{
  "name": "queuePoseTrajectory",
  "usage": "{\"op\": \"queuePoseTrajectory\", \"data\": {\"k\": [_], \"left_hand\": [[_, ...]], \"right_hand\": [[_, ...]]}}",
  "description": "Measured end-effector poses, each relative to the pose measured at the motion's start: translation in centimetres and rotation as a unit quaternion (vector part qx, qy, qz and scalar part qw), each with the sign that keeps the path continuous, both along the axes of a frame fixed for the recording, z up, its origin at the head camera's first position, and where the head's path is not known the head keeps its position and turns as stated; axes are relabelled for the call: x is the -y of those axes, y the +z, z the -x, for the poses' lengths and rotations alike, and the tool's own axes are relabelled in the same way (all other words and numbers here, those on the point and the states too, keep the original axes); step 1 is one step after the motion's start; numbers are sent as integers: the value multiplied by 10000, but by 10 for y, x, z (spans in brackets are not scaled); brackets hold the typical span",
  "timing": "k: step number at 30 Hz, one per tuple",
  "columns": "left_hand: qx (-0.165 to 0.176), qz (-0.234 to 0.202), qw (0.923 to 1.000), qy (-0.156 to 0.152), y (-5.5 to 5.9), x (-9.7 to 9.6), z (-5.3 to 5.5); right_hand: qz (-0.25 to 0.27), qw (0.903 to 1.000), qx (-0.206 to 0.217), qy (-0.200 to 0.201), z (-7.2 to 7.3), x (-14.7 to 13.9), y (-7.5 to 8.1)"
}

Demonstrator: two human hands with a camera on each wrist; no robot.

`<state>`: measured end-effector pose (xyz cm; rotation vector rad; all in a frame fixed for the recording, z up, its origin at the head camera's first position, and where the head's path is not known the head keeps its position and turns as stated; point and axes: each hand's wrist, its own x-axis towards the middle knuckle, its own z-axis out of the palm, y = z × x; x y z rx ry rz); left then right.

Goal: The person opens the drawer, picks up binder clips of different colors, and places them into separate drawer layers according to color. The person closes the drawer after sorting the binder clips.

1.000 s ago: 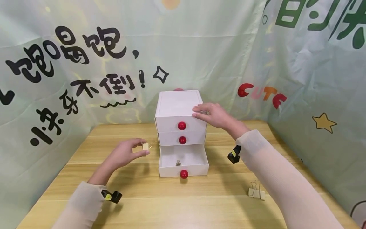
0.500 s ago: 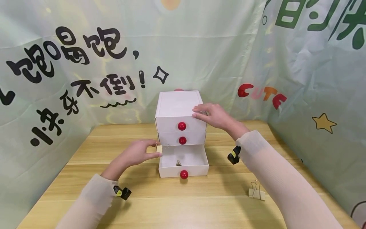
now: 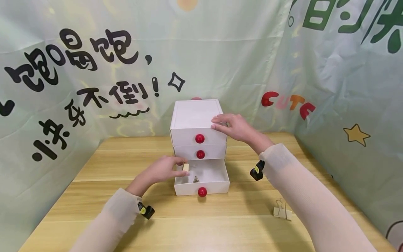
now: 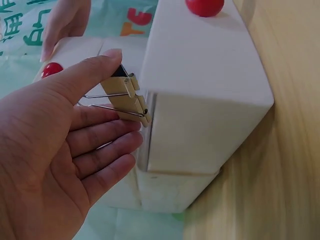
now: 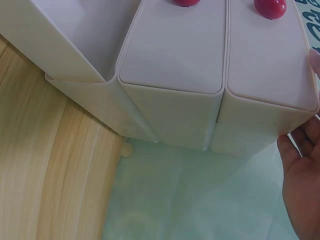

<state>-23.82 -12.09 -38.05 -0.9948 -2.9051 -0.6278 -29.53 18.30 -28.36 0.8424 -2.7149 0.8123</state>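
My left hand (image 3: 163, 169) pinches a pale yellow binder clip (image 4: 129, 100) between thumb and index finger, its wire handles toward the palm. In the head view the clip overlaps the left part of the pulled-out bottom drawer (image 3: 220, 187). Another binder clip (image 3: 196, 179) lies inside that drawer, its end showing as a small metallic triangle. My right hand (image 3: 234, 126) rests with extended fingers at the top right edge of the white three-drawer box (image 3: 196, 113). The upper two drawers are closed, each with a red knob.
On the wooden table (image 3: 220, 227), a third binder clip (image 3: 282, 211) stands at the right, close to the right forearm, wire handles up. A printed cloth backdrop (image 3: 236, 52) hangs behind and beside the table.
My left hand has moved right with the binder clip, from beside the box to over the bottom drawer. The right hand has stayed on the box.
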Motion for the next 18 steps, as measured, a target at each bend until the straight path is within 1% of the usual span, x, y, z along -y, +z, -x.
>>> {"op": "queuePoseTrajectory", "data": {"k": [3,7,12,15,18], "left_hand": [[26,-10,10000,-87,-4,-7,3],[-1,-57,9998,-178,-8,-15,4],[52,-213,9994,-254,-12,-20,4],[36,-331,9990,-286,-11,-20,4],[-41,-336,9990,-291,-6,-19,3]], "right_hand": [[57,10000,-13,-22,0,1,0],[14,10000,49,-28,0,1,0],[-47,9999,127,-43,0,1,-1],[-41,9999,137,-64,0,0,-1],[-9,9999,119,-67,0,-1,-1]]}}
